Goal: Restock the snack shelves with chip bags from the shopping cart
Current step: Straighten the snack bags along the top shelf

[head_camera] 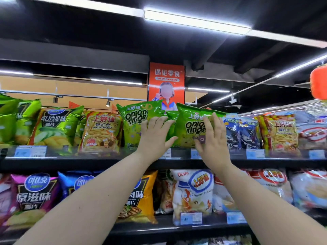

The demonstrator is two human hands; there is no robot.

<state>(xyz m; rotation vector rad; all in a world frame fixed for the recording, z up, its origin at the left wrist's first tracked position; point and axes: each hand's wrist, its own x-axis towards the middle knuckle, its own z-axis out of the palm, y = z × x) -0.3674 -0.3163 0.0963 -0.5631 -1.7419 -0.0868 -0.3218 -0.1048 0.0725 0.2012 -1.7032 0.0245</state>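
Both hands are spread flat with straight fingers, pinching nothing: the right hand point(212, 138) lies against the face of the right onion rings bag point(188, 129), which stands upright on the top shelf point(88, 162) directly beyond it, long axis vertical, and the left hand point(155, 135) covers the seam between that bag and the left onion rings bag point(134, 121) just to its left. The right hand is the nearer to the bag, so I judge a push straight back should seat it
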